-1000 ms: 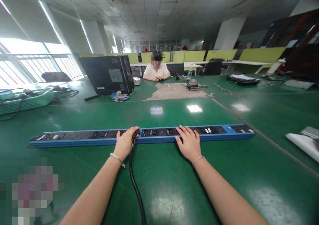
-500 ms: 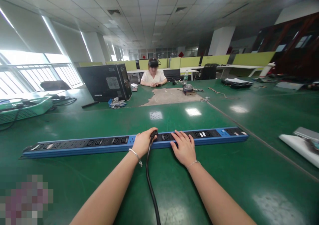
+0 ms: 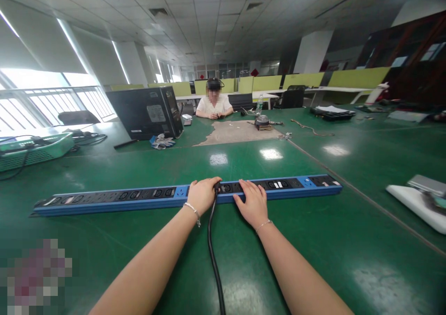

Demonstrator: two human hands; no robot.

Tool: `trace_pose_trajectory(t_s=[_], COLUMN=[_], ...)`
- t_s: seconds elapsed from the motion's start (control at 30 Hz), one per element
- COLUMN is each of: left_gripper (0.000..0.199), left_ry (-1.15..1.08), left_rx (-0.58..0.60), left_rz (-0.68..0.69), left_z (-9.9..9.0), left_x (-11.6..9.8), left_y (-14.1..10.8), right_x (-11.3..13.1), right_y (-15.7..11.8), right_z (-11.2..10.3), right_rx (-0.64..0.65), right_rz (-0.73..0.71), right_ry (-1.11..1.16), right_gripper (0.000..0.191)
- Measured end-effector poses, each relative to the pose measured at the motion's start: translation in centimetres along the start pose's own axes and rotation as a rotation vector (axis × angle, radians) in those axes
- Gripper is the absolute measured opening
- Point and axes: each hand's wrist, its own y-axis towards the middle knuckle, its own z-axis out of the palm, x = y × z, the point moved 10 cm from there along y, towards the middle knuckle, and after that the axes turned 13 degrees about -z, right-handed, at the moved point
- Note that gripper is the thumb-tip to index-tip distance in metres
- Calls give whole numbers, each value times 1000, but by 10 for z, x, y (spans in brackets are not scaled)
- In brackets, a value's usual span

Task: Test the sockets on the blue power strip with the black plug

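Note:
A long blue power strip (image 3: 114, 206) with black socket faces lies across the green table. My left hand (image 3: 202, 196) is closed around a black plug (image 3: 217, 185) at the strip's middle, mostly covered by my fingers. Whether its prongs sit in a socket cannot be made out. From the plug a thick black cable (image 3: 213, 250) runs down toward me. Just to the right, my right hand (image 3: 253, 202) rests on the strip with its fingers spread, holding nothing. One socket shows between the two hands.
A black computer case (image 3: 142, 115) and crumpled gloves (image 3: 162, 141) are at the back left, near a green basket (image 3: 52, 150). Across the table sits a person (image 3: 214, 103). At the right lies a white object (image 3: 416, 206). Farther back are a bottle (image 3: 259, 105) and a motor-like part (image 3: 262, 122).
The plug sits lower and is more hidden by my left fingers. My right hand and the strip appear slightly farther left, as the view has shifted a little.

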Motion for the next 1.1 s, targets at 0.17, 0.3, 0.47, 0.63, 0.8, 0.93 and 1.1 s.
trace_pose_trajectory(t_s=[0.17,0.3,0.47,0.63,0.8,0.93,1.1], left_gripper=[33,43,54,51,43,41,43], left_ry=[-25,-19,-4,54,92,81,64], left_rx=[-50,-48,-79,-270,-345,-364,-346], left_rz=[2,30,131,136,119,110,104], left_z=[3,9,22,23,19,16,15], left_x=[4,8,16,31,35,35,34], left_y=[-8,-11,-20,-28,-28,-29,-28], right_x=[4,44,98,93,86,86,88], right_y=[-1,4,9,24,40,42,40], right_z=[-6,-5,9,14,20,23,28], right_rx=[-39,-32,31,-50,-161,-159,-66], right_rz=[-12,-163,-360,-306,-235,-183,-222], right_ry=[33,127,239,254,140,105,92], right_gripper=[45,58,62,41,27,26,31])
